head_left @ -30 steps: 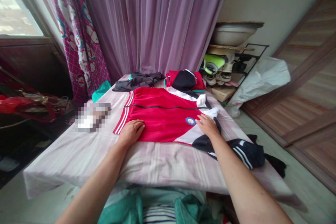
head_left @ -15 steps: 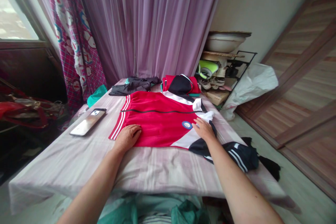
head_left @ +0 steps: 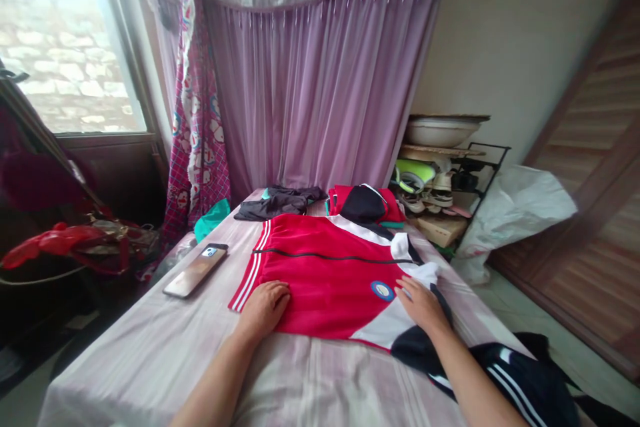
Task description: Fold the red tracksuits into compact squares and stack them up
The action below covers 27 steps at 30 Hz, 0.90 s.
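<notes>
A red zip-up jacket [head_left: 320, 280] with white and dark navy parts lies spread on the table, its striped hem to the left and collar to the right. My left hand [head_left: 267, 307] rests on the red front close to the hem, fingers lying on the cloth, holding nothing. Over by the round blue-and-white badge [head_left: 383, 291], my right hand [head_left: 420, 303] lies on the white chest part with fingers apart. One dark sleeve [head_left: 515, 373] with white stripes runs under my right forearm toward the near right; the forearm hides part of it.
A phone [head_left: 197, 271] lies left of the jacket on the pale tablecloth [head_left: 130, 360]. Dark clothing [head_left: 280, 203] and a folded red-and-black pile [head_left: 365, 203] are at the table's far end. A shoe rack [head_left: 445, 193] and white bag [head_left: 520, 207] stand at the right.
The view has tilted up, so the table sits lower and further right in the picture. Both hands stay at the same places on the jacket.
</notes>
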{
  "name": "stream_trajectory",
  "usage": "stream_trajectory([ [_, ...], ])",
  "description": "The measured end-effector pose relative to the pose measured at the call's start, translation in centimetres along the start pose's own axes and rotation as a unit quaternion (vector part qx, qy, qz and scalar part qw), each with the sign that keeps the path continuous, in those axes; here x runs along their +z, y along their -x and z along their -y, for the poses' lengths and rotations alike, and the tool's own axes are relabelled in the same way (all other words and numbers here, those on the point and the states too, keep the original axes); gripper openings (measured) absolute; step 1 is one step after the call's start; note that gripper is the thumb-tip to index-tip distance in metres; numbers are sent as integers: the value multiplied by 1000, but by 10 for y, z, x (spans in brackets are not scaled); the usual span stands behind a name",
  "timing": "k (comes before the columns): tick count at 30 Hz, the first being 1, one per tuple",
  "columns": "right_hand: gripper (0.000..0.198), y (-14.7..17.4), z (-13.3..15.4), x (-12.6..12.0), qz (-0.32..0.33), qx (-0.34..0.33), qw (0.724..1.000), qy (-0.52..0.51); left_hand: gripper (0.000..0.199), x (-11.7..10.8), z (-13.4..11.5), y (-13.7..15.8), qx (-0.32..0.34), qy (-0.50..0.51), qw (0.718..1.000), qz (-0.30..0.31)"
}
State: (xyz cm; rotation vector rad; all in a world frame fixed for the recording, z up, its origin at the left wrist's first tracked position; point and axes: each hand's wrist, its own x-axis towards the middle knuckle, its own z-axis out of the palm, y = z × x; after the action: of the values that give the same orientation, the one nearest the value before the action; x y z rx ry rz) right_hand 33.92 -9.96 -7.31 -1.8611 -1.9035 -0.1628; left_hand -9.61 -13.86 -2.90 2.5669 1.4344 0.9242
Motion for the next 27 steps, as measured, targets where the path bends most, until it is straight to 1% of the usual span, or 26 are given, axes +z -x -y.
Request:
stream_trajectory([
  [2,35,1,6,-6,4,0,1000,-11,26,-1,-1,0,1,2,1000,-3],
  [3,36,1,10,-13,17,2,1000,-19,26,-1,-1,0,2,3,1000,-4],
  [6,37,3,24,-46,67,18,997,-33,27,-3,-1,-2,15,2,1000,1],
  [8,38,4,31,-76,72,64,995,5,29,-3,0,-3,18,0,1000,4],
  [9,39,4,33,-91,77,110,990,46,30,-3,1,-4,18,-2,1000,5],
  [10,39,4,33,-106,99,156,979,84,31,-2,2,-4,16,-4,1000,6],
  [12,39,5,28,-130,165,240,948,131,34,-1,5,-5,13,-5,1000,11],
  [14,33,9,19,-148,226,284,921,137,36,0,7,-6,14,-1,1000,14],
  [17,21,18,4,-165,299,296,901,102,36,0,8,-7,10,5,1000,15],
  [20,19,26,-5,-177,398,289,870,-4,38,0,9,-7,2,5,1000,20],
  [21,16,27,-7,-180,420,289,860,-42,38,0,9,-7,1,3,1000,24],
  [22,15,28,-8,-182,426,293,854,-69,39,1,10,-7,0,0,1000,27],
  [23,17,29,-9,-182,415,300,855,-80,40,1,10,-8,1,-4,1000,30],
  [25,20,30,-11,-177,353,316,878,-66,41,1,10,-8,5,-11,999,32],
  [27,16,30,-14,-168,266,323,907,-43,41,1,10,-8,9,-15,999,30],
])
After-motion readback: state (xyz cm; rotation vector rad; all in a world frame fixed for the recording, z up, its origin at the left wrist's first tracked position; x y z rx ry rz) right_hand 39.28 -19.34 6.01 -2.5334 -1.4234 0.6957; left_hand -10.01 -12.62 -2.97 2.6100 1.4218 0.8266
